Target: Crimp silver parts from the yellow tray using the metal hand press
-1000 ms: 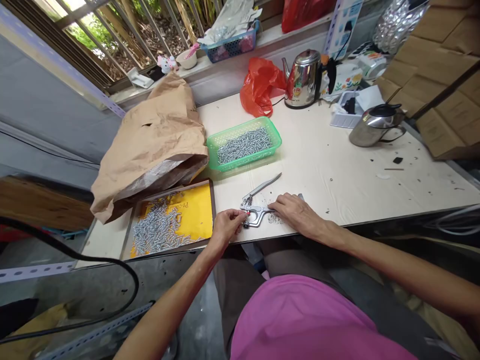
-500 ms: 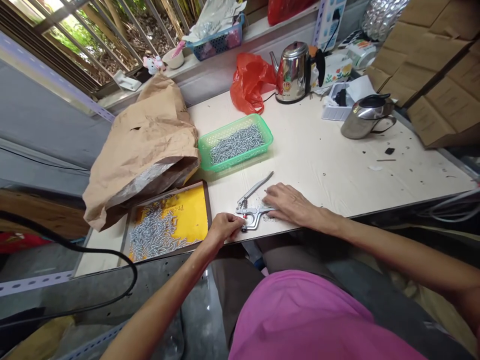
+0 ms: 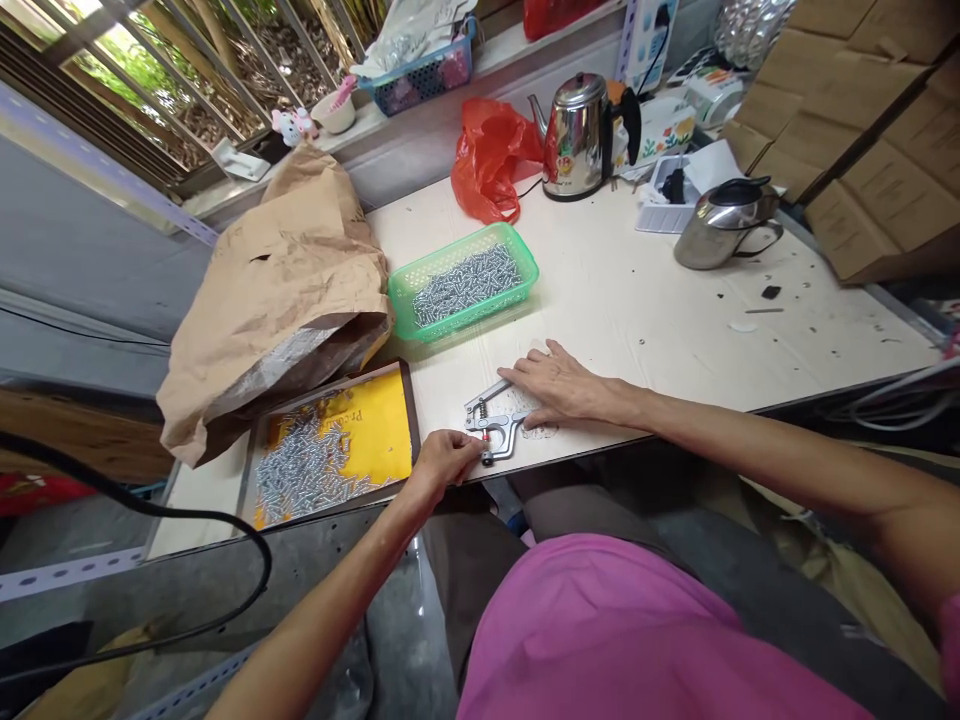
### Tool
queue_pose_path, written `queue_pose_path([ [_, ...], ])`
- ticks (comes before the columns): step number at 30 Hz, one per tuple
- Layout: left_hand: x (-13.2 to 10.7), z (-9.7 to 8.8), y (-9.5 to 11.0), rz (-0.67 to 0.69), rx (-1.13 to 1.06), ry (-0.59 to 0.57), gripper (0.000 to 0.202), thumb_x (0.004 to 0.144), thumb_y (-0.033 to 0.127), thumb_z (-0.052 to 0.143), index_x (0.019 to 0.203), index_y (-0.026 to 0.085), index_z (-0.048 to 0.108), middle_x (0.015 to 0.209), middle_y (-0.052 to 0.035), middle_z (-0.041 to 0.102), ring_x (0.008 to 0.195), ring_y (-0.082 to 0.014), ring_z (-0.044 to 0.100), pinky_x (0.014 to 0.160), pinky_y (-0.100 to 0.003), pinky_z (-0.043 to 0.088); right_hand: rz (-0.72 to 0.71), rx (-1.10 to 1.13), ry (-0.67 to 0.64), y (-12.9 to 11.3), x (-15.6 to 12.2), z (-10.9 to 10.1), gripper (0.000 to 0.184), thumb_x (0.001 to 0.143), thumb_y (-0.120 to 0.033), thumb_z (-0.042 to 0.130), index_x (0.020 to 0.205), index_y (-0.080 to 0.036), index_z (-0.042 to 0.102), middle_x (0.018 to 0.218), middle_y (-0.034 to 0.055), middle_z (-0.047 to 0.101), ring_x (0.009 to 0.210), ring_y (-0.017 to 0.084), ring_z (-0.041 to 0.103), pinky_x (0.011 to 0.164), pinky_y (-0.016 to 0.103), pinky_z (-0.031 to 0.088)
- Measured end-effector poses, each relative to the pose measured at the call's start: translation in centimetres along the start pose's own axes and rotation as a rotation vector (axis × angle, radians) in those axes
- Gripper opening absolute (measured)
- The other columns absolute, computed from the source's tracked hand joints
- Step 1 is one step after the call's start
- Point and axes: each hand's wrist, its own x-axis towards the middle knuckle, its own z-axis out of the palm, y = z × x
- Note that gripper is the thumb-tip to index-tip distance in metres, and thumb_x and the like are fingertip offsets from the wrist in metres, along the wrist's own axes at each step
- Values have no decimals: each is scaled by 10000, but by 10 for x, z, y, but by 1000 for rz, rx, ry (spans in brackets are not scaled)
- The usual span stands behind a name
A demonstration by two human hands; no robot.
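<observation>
Silver-grey metal hand-press pliers [image 3: 508,424] with a C-shaped frame, a coil spring [image 3: 483,409] and red-and-black fittings [image 3: 486,436] are lying flat near the table's [image 3: 600,290] front edge, handles spreading in a narrow V, their far ends partly hidden.

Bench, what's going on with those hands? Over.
Left hand at red-marked end of metal tool, grip unclear. Right hand across its handles. Tool lying on table; tray of metal pieces beside left hand.
</observation>
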Motion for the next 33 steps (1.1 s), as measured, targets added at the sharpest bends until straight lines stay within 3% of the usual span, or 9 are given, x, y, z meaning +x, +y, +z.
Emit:
queue_pose_path([
  [2,-2,-1,1,54,149,179,324,787,424,586,604,159,624,486,13,519,459,-105,445,496,-237,310,-6,20,19,-3,-4,0,647,785,-441,715,1306,-140,477,1157,146,605,1097,308,499,1029,529,232],
  [5,2,2,10,345,370,396,215,834,353,593,814,157,680,789,-56,648,738,-174,587,683,-282,435,-31,57,49,-7,-8,2,562,810,-361,709,1278,-127,503,1133,133,616,1068,278,522,1019,464,270],
  [7,10,7,20,573,499,384,236,814,338,653,980,170,659,984,-89,652,934,-227,582,822,-340,460,-39,79,72,-9,-9,4,560,829,-352,691,1293,-115,489,1107,136,621,1040,268,533,968,423,327],
  [10,25,15,37,762,677,219,470,775,353,713,1185,183,558,1175,-111,602,1077,-271,525,921,-411,448,-9,118,75,-12,-14,3,629,842,-382,675,1350,-108,426,1106,144,616,1019,264,535,892,387,386],
  [14,37,20,54,767,858,59,548,788,401,687,1238,148,504,1122,-121,591,1024,-279,523,893,-413,456,139,68,-30,-13,-25,-11,746,738,-380,776,1331,-82,436,1189,185,561,1074,310,499,874,405,411],
  [19,38,22,62,765,958,55,510,795,389,677,1210,128,536,1059,-120,580,995,-280,512,869,-392,454,157,44,-122,-9,-36,-25,459,794,-353,729,1146,-95,585,1118,158,569,1018,275,510,854,369,412],
  [28,52,25,60,752,772,65,222,850,370,641,934,165,646,918,-68,599,922,-226,533,764,-323,447,104,85,-60,12,-21,-3,137,870,-256,649,926,-131,654,937,88,612,921,204,550,757,282,378],
  [33,54,25,63,717,741,101,148,863,311,624,869,167,659,884,-62,605,907,-221,538,761,-325,451,123,85,-87,12,-13,0,116,897,-248,606,895,-148,665,888,72,625,880,194,558,722,274,365],
])
